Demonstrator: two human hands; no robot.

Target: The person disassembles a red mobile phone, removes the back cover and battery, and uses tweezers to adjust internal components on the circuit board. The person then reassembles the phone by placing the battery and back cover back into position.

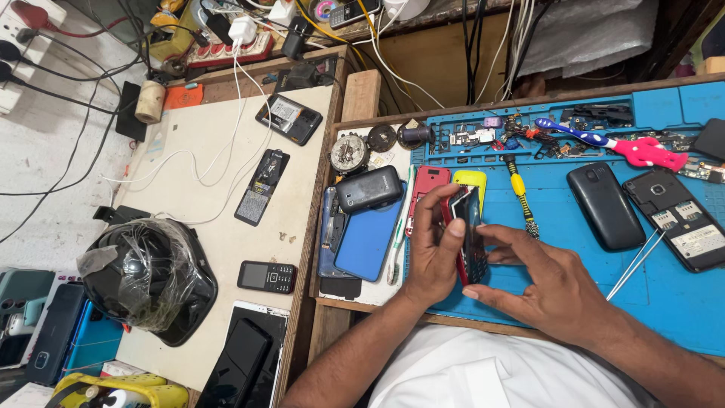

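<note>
Both hands [483, 264] around red phone [467, 234]

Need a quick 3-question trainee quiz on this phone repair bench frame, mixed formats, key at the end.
1. True or false: the small red-edged phone lies flat on the blue silicone work mat.
2. Which hand grips the phone from its left side: A) left hand B) right hand?
3. Name the pink-and-blue item at the mat's top edge.

Key: 1 false, both hands hold it up on edge. 2 A. 3 the plastic toothbrush.
</note>
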